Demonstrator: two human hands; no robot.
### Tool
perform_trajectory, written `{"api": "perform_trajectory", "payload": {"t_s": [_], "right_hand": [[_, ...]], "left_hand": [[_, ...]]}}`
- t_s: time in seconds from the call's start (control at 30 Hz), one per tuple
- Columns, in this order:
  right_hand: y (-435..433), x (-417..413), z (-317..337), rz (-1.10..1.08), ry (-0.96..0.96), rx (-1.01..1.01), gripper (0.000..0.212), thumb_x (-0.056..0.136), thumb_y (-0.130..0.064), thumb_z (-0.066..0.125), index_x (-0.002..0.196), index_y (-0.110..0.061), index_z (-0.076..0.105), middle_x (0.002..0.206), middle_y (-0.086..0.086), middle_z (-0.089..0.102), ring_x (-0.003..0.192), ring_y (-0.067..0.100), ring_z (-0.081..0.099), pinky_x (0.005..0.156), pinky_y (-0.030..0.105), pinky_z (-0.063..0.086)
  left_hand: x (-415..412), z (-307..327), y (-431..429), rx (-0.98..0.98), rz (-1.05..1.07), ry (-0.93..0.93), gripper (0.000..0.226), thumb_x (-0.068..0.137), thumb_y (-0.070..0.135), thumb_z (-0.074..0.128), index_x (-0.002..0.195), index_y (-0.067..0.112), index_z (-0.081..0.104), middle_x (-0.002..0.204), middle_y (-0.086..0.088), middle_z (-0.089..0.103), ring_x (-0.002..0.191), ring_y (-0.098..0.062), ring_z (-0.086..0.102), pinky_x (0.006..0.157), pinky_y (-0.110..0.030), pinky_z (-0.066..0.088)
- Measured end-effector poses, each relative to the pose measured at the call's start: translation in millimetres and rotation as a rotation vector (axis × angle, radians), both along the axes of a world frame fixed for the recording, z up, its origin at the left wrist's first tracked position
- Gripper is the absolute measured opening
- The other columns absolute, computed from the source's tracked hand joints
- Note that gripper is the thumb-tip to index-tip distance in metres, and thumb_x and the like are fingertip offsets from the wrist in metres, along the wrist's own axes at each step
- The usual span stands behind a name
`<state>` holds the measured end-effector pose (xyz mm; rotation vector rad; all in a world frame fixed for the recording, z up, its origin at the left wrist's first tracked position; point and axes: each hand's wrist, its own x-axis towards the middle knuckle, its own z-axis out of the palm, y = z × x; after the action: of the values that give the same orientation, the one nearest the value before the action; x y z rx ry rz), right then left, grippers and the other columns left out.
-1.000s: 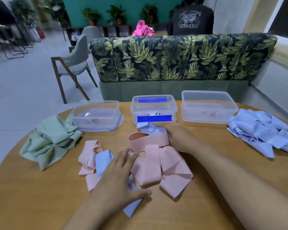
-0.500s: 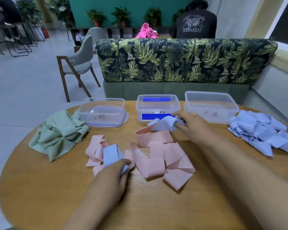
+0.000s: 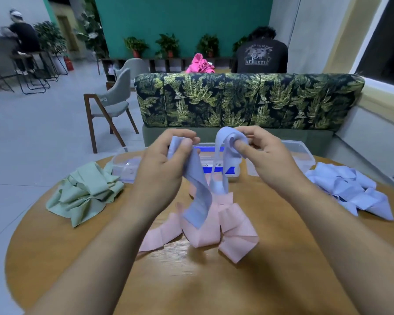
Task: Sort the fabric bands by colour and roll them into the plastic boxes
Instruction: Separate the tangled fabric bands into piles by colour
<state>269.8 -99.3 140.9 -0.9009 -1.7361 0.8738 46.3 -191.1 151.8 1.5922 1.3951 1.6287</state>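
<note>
Round wooden table (image 3: 55, 258), warm brown grain. Behind it: sofa (image 3: 248, 101) with a dark palm-leaf print back on a grey-green base. Left of the sofa: grey upholstered chair (image 3: 109, 103), wooden legs, on a pale grey tiled floor (image 3: 32, 144). Far wall (image 3: 182, 19) teal, with a row of potted plants (image 3: 168, 45) on a low shelf before it. Person in black T-shirt (image 3: 262, 55) seated beyond the sofa, back turned; bright pink cloth heap (image 3: 199, 64) just left of them. Far left: second person (image 3: 23, 39) seated by black wire-frame stools (image 3: 32, 73). Dark window (image 3: 387, 48) at right edge.

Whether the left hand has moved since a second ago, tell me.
Yes. The left hand lifted off the pink bands on the table, now gripping a blue band above them.
</note>
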Motion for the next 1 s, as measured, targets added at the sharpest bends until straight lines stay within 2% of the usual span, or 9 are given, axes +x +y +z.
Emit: {"api": "perform_trajectory", "payload": {"t_s": [0.2,0.33,0.37,0.47,0.53,0.6,0.73,0.9,1.0], "right_hand": [[-29,16,-34,0.005,0.038,-0.141,0.039,0.103,-0.023,0.069,0.139,-0.037,0.061,0.114,-0.012,0.075,0.097,0.006,0.071,0.083,0.030,0.055],[-42,46,-49,-0.012,0.090,-0.236,0.038,0.100,-0.005,0.063,0.131,-0.027,0.064,0.119,-0.001,0.076,0.116,0.019,0.072,0.102,0.051,0.057],[-42,58,-50,-0.033,0.114,-0.245,0.035,0.100,-0.006,0.064,0.129,-0.026,0.065,0.120,0.001,0.076,0.118,0.023,0.071,0.103,0.053,0.056],[-39,98,-51,-0.171,0.135,-0.246,0.021,0.102,-0.013,0.066,0.120,-0.024,0.070,0.111,-0.001,0.079,0.103,0.022,0.075,0.086,0.047,0.059],[-34,124,-48,-0.271,0.146,-0.207,0.014,0.103,-0.010,0.062,0.108,-0.018,0.072,0.095,0.001,0.077,0.084,0.023,0.071,0.073,0.044,0.054],[-27,148,-43,-0.382,0.060,-0.132,0.022,0.104,-0.011,0.059,0.106,-0.026,0.075,0.093,-0.003,0.077,0.082,0.022,0.070,0.071,0.041,0.055],[-6,198,-23,-0.537,0.011,-0.133,0.026,0.102,-0.015,0.057,0.103,-0.033,0.075,0.082,-0.009,0.071,0.069,0.009,0.063,0.061,0.028,0.050],[55,266,-1,-0.667,-0.061,-0.080,0.027,0.096,-0.008,0.051,0.096,-0.024,0.073,0.091,0.013,0.067,0.081,0.017,0.057,0.070,0.036,0.053],[81,288,12,-0.746,-0.057,0.030,0.033,0.093,-0.013,0.049,0.093,-0.038,0.070,0.085,-0.008,0.063,0.080,0.013,0.051,0.071,0.036,0.048]], "left_hand": [[100,-22,41,-0.219,-0.241,-0.219,0.032,0.111,0.047,0.045,0.137,0.038,0.061,0.139,0.016,0.064,0.130,-0.004,0.060,0.107,-0.026,0.048],[148,-33,47,-0.346,-0.454,-0.213,0.041,0.107,0.067,0.034,0.093,0.061,0.072,0.103,0.028,0.072,0.100,0.012,0.065,0.093,-0.017,0.052],[159,-35,50,-0.375,-0.483,-0.207,0.043,0.107,0.069,0.031,0.105,0.059,0.072,0.114,0.029,0.071,0.109,0.014,0.063,0.101,-0.016,0.048],[185,-35,56,-0.417,-0.626,-0.183,0.063,0.100,0.081,0.024,0.154,0.054,0.045,0.169,0.006,0.037,0.156,-0.013,0.034,0.132,-0.043,0.018],[202,-31,59,-0.420,-0.710,-0.200,0.057,0.100,0.080,0.029,0.146,0.056,0.053,0.167,0.002,0.039,0.157,-0.014,0.030,0.130,-0.040,0.015],[214,-31,64,-0.377,-0.771,-0.206,0.041,0.099,0.080,0.037,0.117,0.063,0.070,0.137,0.031,0.064,0.133,0.013,0.051,0.125,-0.024,0.028],[216,-59,88,-0.310,-0.584,-0.090,0.058,0.106,0.070,0.024,0.160,0.051,0.035,0.162,0.035,0.034,0.150,0.015,0.026,0.132,-0.043,0.020],[194,-89,102,-0.336,-0.422,-0.031,0.063,0.102,0.074,0.026,0.156,0.047,0.045,0.155,0.034,0.045,0.146,0.013,0.035,0.129,-0.044,0.027],[180,-103,109,-0.352,-0.360,-0.008,0.064,0.098,0.077,0.028,0.150,0.048,0.050,0.151,0.034,0.049,0.143,0.013,0.038,0.128,-0.044,0.029]]}}
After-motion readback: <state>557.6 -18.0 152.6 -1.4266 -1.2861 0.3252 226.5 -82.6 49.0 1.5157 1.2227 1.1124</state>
